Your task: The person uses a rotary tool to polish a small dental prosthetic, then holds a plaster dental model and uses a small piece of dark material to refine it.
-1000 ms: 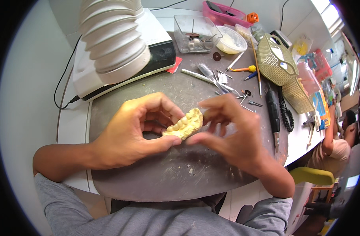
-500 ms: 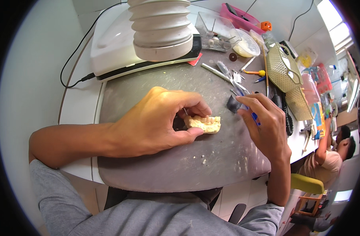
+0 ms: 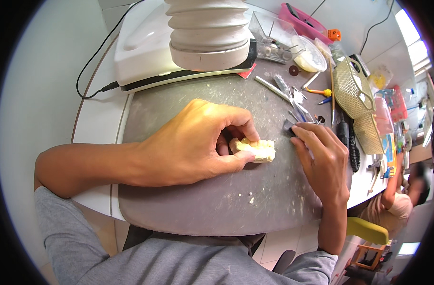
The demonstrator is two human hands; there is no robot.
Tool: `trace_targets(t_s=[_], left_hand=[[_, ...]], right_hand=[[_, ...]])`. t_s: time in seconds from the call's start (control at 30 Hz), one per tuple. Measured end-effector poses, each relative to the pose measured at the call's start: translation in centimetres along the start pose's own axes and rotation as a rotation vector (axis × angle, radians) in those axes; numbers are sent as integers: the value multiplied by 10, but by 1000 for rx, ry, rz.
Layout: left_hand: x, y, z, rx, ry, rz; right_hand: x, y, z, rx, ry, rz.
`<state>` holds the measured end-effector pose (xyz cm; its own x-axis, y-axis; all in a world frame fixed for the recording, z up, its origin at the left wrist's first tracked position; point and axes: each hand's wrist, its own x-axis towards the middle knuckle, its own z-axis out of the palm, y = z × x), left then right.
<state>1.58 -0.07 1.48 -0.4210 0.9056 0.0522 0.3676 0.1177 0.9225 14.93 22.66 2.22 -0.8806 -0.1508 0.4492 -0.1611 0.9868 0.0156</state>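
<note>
My left hand is closed on a cream dental model near the middle of the grey work mat, thumb along its front side and index finger on the moulded teeth. My right hand is just right of the model, fingers curled with a small dark flat piece at the fingertips. Beyond it lie a brush, metal instruments, loose burs and a dark disc.
A white dust-extraction unit with a ribbed hose stands at the back left. Clear box, pink tray, baskets and a black handpiece line the back and right. A co-worker sits at far right.
My right hand left the model, reached right and took hold of the dark piece. The model turned flatter in my left hand and moved rightward, with my index finger now onto its teeth.
</note>
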Motion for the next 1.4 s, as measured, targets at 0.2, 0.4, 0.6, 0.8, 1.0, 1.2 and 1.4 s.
trace_targets(t_s=[0.2,0.4,0.6,0.8,1.0,1.2,1.4], left_hand=[[3,4,-2,-92,-52,-83],[3,1,-1,-165,-73,-115],[0,7,4,-151,-88,-101],[-1,5,10,-171,-47,-85],[-2,7,14,-129,22,-122],[2,8,16,-110,49,-126],[3,6,18,-150,73,-135]], right_hand=[[-5,0,-2,159,157,74],[-7,-12,-10,297,189,18],[-13,-19,-7,235,147,-263],[-15,-23,-7,242,136,-274],[-15,-26,-6,196,148,-308],[-15,-27,-4,201,159,-309],[-16,-27,-3,162,160,-310]])
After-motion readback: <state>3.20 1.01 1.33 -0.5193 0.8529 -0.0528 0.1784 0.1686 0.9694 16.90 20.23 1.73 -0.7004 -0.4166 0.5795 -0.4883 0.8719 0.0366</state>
